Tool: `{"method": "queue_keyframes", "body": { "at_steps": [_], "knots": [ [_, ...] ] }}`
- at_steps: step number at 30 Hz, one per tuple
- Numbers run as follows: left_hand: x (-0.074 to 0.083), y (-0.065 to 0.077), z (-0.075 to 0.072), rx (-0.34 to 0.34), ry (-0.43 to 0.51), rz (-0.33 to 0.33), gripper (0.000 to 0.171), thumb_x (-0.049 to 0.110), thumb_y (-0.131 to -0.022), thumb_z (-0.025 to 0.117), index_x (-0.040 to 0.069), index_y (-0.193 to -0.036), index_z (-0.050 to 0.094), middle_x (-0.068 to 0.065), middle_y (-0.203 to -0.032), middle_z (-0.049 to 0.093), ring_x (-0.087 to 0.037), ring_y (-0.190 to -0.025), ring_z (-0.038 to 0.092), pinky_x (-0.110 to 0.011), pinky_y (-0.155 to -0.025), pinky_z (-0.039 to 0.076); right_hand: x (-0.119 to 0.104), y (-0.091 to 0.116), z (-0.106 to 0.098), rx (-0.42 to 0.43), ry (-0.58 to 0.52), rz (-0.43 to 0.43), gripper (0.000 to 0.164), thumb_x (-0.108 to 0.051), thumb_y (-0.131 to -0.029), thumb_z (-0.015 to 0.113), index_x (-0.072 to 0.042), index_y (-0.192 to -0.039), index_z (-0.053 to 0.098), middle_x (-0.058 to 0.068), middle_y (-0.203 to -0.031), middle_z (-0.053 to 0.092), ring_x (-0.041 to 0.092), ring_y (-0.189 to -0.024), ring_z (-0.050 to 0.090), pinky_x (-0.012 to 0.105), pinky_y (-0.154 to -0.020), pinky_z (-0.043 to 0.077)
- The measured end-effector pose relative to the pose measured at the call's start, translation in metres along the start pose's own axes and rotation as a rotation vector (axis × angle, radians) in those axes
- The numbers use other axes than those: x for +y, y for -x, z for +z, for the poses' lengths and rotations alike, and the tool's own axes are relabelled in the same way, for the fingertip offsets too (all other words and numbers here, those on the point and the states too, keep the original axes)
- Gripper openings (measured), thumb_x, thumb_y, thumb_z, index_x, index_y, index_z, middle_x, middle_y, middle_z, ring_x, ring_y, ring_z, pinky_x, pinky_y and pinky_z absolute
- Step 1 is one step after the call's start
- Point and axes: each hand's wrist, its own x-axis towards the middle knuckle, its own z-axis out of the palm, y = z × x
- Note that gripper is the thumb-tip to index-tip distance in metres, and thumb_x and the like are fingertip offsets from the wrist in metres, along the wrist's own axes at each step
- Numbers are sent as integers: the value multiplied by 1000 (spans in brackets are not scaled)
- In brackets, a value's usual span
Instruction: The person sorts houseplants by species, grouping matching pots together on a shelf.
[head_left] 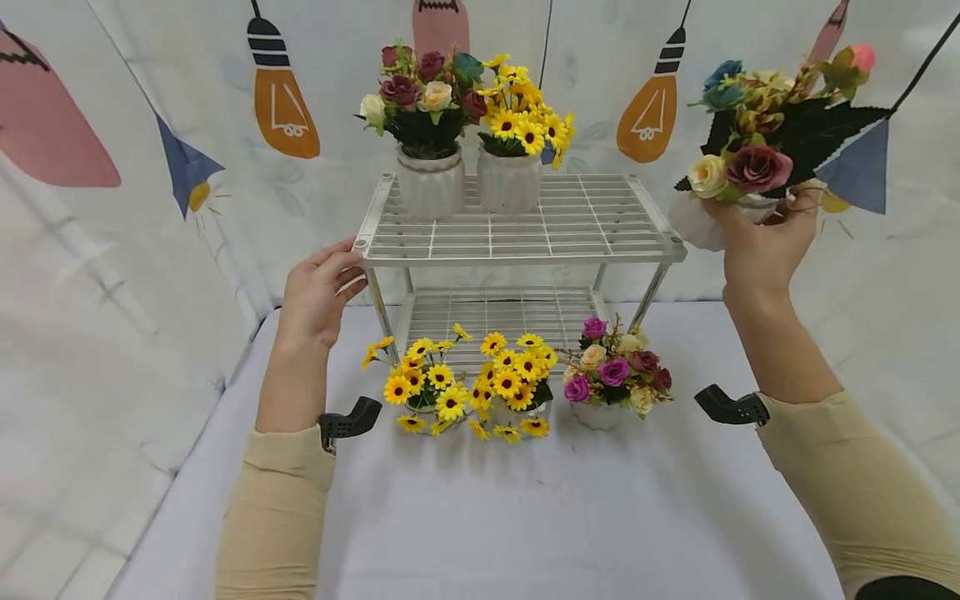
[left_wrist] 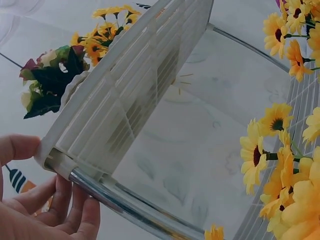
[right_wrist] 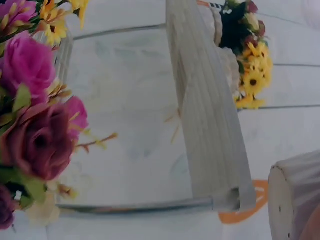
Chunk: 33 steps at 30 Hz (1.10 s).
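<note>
My left hand (head_left: 317,292) grips the front left corner of a white two-tier wire rack (head_left: 517,260); in the left wrist view the thumb lies on the corner and the fingers (left_wrist: 65,200) are at the metal post below. Raised right of the rack, my right hand (head_left: 768,242) holds a white pot of mixed artificial roses (head_left: 757,169), tilted and clear of the upper shelf. In the right wrist view only the white pot's base (right_wrist: 282,202) and a bit of hand show. On the upper shelf stand a pot of mixed roses (head_left: 431,179) and a pot of yellow daisies (head_left: 510,179).
Before the rack on the white-covered table (head_left: 540,517) stand two pots of yellow daisies, one left (head_left: 427,387) and one middle (head_left: 513,383), and a pot of purple and cream roses (head_left: 615,371). A patterned curtain (head_left: 480,25) hangs behind the rack.
</note>
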Motion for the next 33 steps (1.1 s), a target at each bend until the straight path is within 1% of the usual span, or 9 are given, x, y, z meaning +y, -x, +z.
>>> {"method": "queue_keyframes", "body": {
  "at_steps": [4,7,10,13,15,21,25,30,33],
  "knots": [
    [0,-1,0,-20,20,4,51,18,-102,66,-4,-146,53,-4,-123,62,-18,-108,60,-37,-101,42,1,-5,22,-41,34,52,79,5,-73,90,-15,-135,45,2,-138,43,15,-127,49,25,-101,47],
    [0,-1,0,-19,14,9,51,18,-102,66,-3,-146,53,-4,-123,61,-18,-108,59,-36,-101,42,4,-9,39,-100,49,69,78,2,-74,91,-14,-134,45,3,-140,43,14,-126,50,25,-98,47],
    [0,-1,-1,-10,-8,15,50,20,-102,66,-2,-145,54,-4,-125,62,-18,-108,60,-36,-101,43,10,-11,56,-141,86,117,80,-2,-74,92,-16,-136,45,-1,-143,44,10,-126,47,22,-96,45],
    [0,-1,0,-10,-14,15,49,20,-102,66,-2,-145,55,-4,-124,62,-18,-108,60,-37,-102,43,17,-14,70,-159,109,169,82,-3,-74,92,-16,-139,44,-3,-145,46,9,-127,48,20,-97,43],
    [-1,-1,0,-14,-11,15,49,19,-102,66,-3,-145,55,-4,-123,63,-19,-109,60,-38,-102,42,21,-16,77,-170,123,195,84,-4,-76,92,-16,-141,42,-4,-146,47,7,-130,47,18,-100,41],
    [-1,-1,0,-17,1,10,49,20,-102,67,-3,-144,55,-4,-123,63,-19,-107,60,-38,-102,42,35,-21,97,-194,183,228,87,-6,-75,92,-15,-143,39,-4,-146,46,8,-134,45,17,-105,38],
    [-2,-1,0,-11,10,6,49,19,-101,68,-3,-143,57,-4,-123,63,-19,-107,61,-38,-101,43,44,-23,106,-196,230,229,90,-7,-74,94,-15,-146,40,-4,-145,49,9,-133,46,18,-104,39],
    [-2,0,-1,-10,6,8,49,19,-101,68,-3,-143,56,-4,-124,63,-19,-108,60,-37,-100,43,51,-23,117,-205,275,172,94,-8,-73,94,-14,-149,40,-3,-147,49,9,-135,45,14,-104,37],
    [-2,0,-1,-7,4,11,49,19,-101,67,-3,-144,56,-4,-125,62,-18,-108,60,-36,-100,43,54,-21,122,-205,312,145,94,-10,-73,94,-14,-149,40,-3,-147,49,9,-132,48,17,-103,40]
  ]
}}
